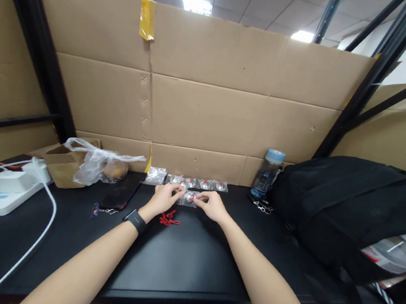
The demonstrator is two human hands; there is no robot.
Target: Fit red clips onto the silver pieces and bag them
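A small clear plastic bag (189,200) with a round, silvery and red item in it is between my hands, low over the black table. At its left edge my left hand (167,197), with a dark watch on the wrist, is closed in a pinch. The right edge is pinched by the fingers of my right hand (212,205). Just beyond lies a row of similar bagged items (206,184), partly hidden by my left hand. To their left sits a stack of clear bags (156,175). Several red cords (169,218) lie in a loose heap nearer to me.
On the left are a power strip (1,198) with a white cable, a paper bag (70,167), a plastic bag of round food (114,168) and a dark pouch (121,192). A water bottle (267,173), keys (263,207) and a black backpack (343,213) stand right. Cardboard (207,113) walls the back.
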